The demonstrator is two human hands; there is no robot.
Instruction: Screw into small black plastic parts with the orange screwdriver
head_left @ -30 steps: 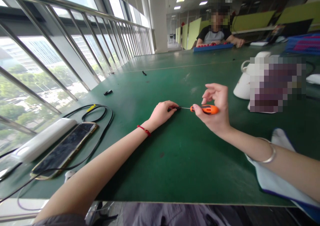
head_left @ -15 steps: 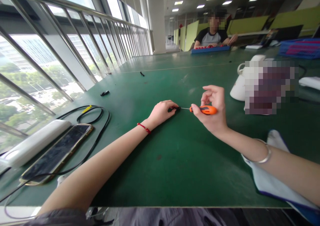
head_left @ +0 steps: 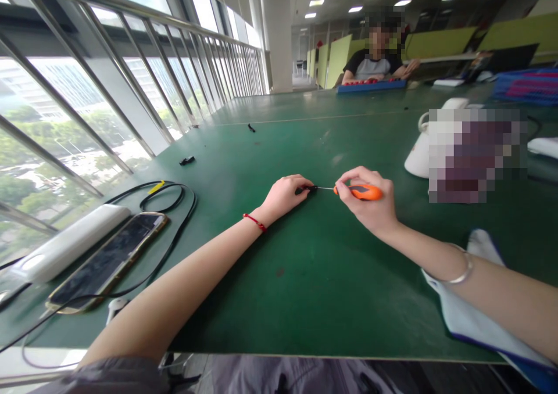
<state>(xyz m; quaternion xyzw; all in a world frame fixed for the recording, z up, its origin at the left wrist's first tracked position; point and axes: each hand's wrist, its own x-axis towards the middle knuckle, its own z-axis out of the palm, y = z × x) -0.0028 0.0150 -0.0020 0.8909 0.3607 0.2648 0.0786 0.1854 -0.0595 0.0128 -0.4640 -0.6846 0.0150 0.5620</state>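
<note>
My right hand [head_left: 369, 199] is closed around an orange and black screwdriver [head_left: 365, 192], its thin shaft pointing left. The shaft's tip meets a small black part [head_left: 312, 189] on the green table [head_left: 305, 289]. My left hand [head_left: 288, 195] pinches that part between thumb and fingers; its shape is mostly hidden by the fingertips. The left wrist wears a red cord bracelet, the right forearm a pale bangle. Under the right forearm lies a light blue cloth [head_left: 453, 307].
At left lie a phone [head_left: 107, 260], a white power strip [head_left: 78, 240] and a looped black cable [head_left: 183, 225]. Small black pieces [head_left: 187, 161] rest farther back. A white jug [head_left: 418, 156] stands right. A person [head_left: 372, 65] sits across behind a blue tray [head_left: 370, 87].
My right fingers, raised and spread before, have folded down onto the screwdriver handle. The left hand still pinches the black part. The whole view has shifted slightly.
</note>
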